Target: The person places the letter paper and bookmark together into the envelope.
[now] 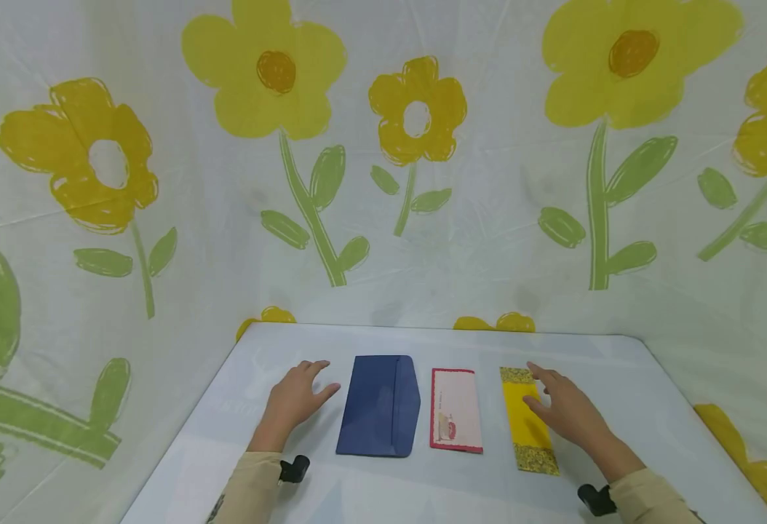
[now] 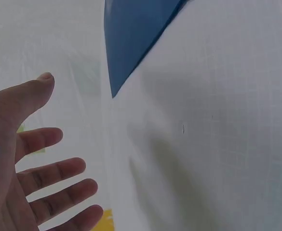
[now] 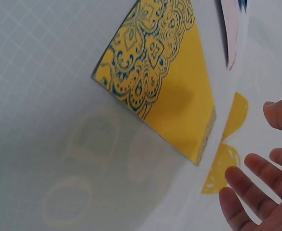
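Observation:
A dark blue envelope (image 1: 373,407) lies on the white table, its flap on the right side. My left hand (image 1: 295,400) hovers just left of it, fingers spread and holding nothing; the left wrist view shows one corner of the envelope (image 2: 133,41) beyond the thumb. In the middle lies a pale pink card with a red border (image 1: 457,407) and a small picture near its bottom. To the right is a yellow paper piece with patterned ends (image 1: 530,418). Above its right edge my right hand (image 1: 570,407) is held with spread fingers, gripping nothing. The lace-like pattern shows closely in the right wrist view.
The white table (image 1: 383,495) has rounded far corners. Behind it and at the sides hangs a white cloth (image 1: 488,255) printed with yellow flowers and green leaves. Small black devices are strapped at both wrists.

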A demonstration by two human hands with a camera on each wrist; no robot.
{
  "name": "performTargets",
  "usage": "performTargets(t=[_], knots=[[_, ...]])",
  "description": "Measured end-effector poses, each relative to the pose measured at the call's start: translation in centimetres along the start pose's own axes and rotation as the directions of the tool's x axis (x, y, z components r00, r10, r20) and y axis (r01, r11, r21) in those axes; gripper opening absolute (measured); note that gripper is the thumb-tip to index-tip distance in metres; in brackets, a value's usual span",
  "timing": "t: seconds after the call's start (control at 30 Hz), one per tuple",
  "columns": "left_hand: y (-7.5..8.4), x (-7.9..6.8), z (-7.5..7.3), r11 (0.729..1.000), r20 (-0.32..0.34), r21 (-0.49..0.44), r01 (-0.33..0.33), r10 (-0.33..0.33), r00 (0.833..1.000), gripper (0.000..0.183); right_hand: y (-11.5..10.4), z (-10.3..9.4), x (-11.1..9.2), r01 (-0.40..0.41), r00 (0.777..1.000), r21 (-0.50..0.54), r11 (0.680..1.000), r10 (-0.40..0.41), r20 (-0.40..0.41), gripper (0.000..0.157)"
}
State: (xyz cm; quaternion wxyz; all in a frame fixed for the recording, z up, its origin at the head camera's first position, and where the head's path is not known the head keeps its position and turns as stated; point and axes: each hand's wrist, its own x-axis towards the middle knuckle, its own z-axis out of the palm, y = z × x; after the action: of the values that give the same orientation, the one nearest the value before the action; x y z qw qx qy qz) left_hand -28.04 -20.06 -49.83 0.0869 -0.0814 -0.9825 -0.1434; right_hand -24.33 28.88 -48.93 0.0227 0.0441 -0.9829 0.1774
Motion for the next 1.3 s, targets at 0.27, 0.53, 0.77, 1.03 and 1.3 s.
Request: performTargets(t=[0.27,0.53,0.77,1.03,1.3], knots=[[0.6,0.1,0.2,1.0,0.017,0.013,0.008,-0.008,1.0,0.06,-0.8,0.4,0.1,0.026,1.0,0.017,1.0,-0.026,0.009,0.073],[1.3,0.0,0.1,1.0,0.035,0.006,0.011,-0.012,0.999,0.059,-1.2,0.8,0.0,0.055,0.998,0.046,0.997,-0.055,0.009,0.071],[1.9,0.0,0.1,1.0,0.039,-0.001,0.005,-0.005,0.999,0.058,-1.6,1.2,0.1,0.069,0.998,0.053,0.996,-0.069,0.013,0.069],[2.4,0.0,0.3,1.0,0.073,-0.006,0.025,-0.024,0.997,0.061,-2.7,2.0,0.2,0.074,0.997,0.05,0.996,-0.075,0.016,0.066],[2.7,-0.1,0.9,0.999,0.077,-0.007,0.032,-0.031,0.997,0.065,-3.9,2.7,0.2,0.064,0.997,0.06,0.996,-0.066,0.031,0.07]])
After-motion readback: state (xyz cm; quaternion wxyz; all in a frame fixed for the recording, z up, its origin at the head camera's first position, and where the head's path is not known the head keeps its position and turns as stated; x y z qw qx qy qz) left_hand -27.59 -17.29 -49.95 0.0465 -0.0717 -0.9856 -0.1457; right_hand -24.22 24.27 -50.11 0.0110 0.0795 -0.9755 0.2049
